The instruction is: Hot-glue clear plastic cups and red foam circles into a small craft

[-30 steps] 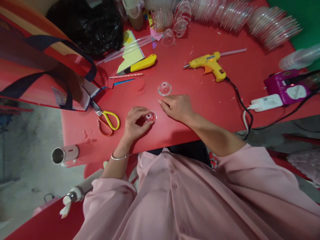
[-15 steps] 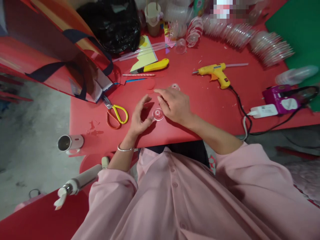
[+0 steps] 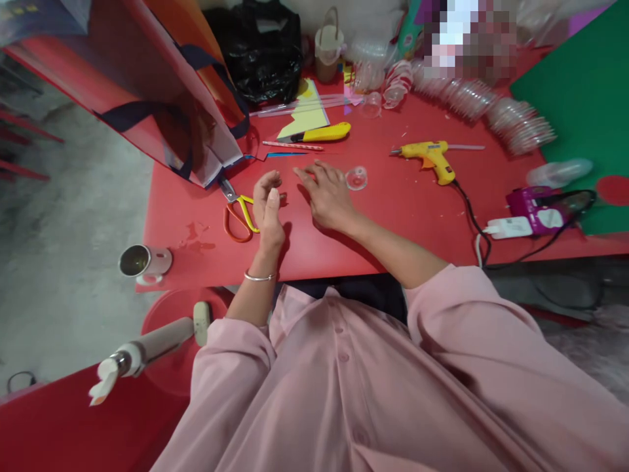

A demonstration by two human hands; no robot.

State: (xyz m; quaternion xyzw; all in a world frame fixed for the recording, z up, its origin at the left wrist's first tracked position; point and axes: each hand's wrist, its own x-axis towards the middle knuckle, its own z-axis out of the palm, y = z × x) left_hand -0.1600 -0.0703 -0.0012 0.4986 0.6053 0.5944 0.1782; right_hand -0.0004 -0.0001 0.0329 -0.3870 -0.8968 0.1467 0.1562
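Note:
My left hand [image 3: 269, 213] stands on its edge on the red table [image 3: 393, 216], fingers curled together, with a small reddish bit showing at the fingertips that I cannot make out. My right hand [image 3: 328, 195] lies flat just to the right, its fingers stretched out toward the left and touching the tabletop. A small clear plastic dome [image 3: 356, 177] sits on the table just right of my right hand. Orange-and-yellow scissors [image 3: 238, 213] lie just left of my left hand.
A yellow glue gun [image 3: 428, 157] with a black cord lies at the right, and a yellow utility knife [image 3: 324, 134] beyond my hands. A red bag [image 3: 162, 98] stands at the left, stacked clear lids [image 3: 491, 111] and a black bag [image 3: 265, 56] at the back. A white charger [image 3: 508, 227] lies near the right edge.
Both hands have moved farther onto the table. The clear dome that lay between them is out of sight. The camera has tilted up.

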